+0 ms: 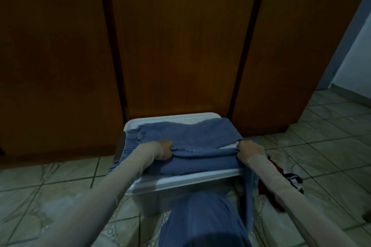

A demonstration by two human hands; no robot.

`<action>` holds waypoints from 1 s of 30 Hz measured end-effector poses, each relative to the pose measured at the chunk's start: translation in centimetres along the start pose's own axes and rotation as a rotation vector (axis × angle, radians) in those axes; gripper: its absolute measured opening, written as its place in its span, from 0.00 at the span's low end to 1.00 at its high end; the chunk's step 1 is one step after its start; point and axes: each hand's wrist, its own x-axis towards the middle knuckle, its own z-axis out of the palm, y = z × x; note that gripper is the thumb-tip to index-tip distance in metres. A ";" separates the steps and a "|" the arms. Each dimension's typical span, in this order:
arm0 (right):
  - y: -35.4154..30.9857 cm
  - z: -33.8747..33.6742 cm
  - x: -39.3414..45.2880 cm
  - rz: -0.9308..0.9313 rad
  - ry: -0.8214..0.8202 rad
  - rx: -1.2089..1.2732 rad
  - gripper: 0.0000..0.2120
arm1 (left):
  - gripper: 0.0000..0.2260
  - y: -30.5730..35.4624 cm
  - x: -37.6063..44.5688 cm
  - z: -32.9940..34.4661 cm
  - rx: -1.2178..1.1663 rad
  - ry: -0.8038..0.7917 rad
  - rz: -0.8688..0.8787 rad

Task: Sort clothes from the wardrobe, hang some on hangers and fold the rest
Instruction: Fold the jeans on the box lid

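The left hand (165,149) and right hand (250,149) each pinch a folded edge of the blue jeans (186,136) lying on the white bin lid (180,181), before 3 closed wardrobe doors (180,46), red clothing (281,182) alongside.

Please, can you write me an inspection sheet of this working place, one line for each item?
Surface: white plastic box on the tiled floor, used as a folding table.
Job's things: blue jeans lying on the box, partly folded.
Clutter: red, white and dark garment on the floor at the right of the box.
Hands: left hand and right hand both grip the folded edge of the jeans.
Cables: nothing seen.
Surroundings: closed wooden wardrobe doors behind the box; dim light.
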 end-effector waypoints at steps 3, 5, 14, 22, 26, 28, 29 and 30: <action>0.6 -1.0 1.3 0.050 -0.054 0.170 0.17 | 0.17 -0.4 0.6 -1.4 0.005 0.015 -0.036; 1.0 -1.4 2.5 0.061 -0.100 0.244 0.20 | 0.16 -0.7 1.4 -2.5 -0.009 0.018 -0.040; -0.7 -4.5 9.7 0.103 -0.063 0.248 0.29 | 0.11 -1.8 7.1 -6.6 0.022 0.337 -0.088; -3.5 -2.0 15.0 0.075 0.068 0.078 0.21 | 0.15 -3.3 13.3 -2.3 -0.102 0.590 -0.254; -4.1 0.0 15.9 0.065 0.149 0.069 0.14 | 0.18 -1.7 14.2 0.3 -0.034 0.608 -0.027; -4.2 0.6 16.0 0.043 0.160 0.055 0.15 | 0.22 -0.6 14.4 1.0 -0.010 0.559 0.066; -4.2 0.7 15.9 0.031 0.161 0.036 0.16 | 0.24 0.0 14.5 1.3 0.022 0.528 0.095; -4.0 0.8 15.7 0.020 0.160 0.017 0.18 | 0.25 0.4 14.6 1.6 0.067 0.498 0.117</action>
